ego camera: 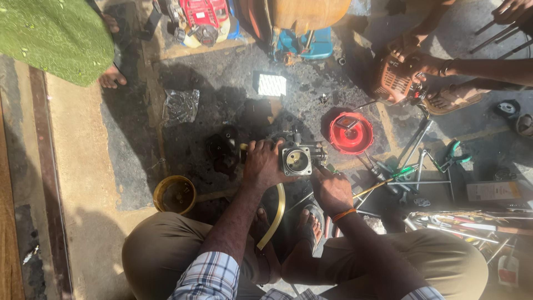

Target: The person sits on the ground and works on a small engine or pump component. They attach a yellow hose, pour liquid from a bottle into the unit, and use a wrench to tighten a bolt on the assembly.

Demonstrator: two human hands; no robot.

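Oil-blackened concrete floor (pixel 233 94), outdoors, sunlit; tools (pixel 422 166) scattered right, red round cover (pixel 351 133) (shallow, bowl-like) beyond. Grey metal carburettor (pixel 297 158), round bore facing up, sits above my feet: my left hand (pixel 264 164) clasps it, my right hand (pixel 331 189) pinches at its side, a yellow hose (pixel 276 214) curving beneath.

One head-worn camera looks steeply down from above a squatting person, close over their knees (pixel 166 244), facing the oily floor (pixel 222 94) ahead. Its far edge takes in another person's hands (pixel 416 61).
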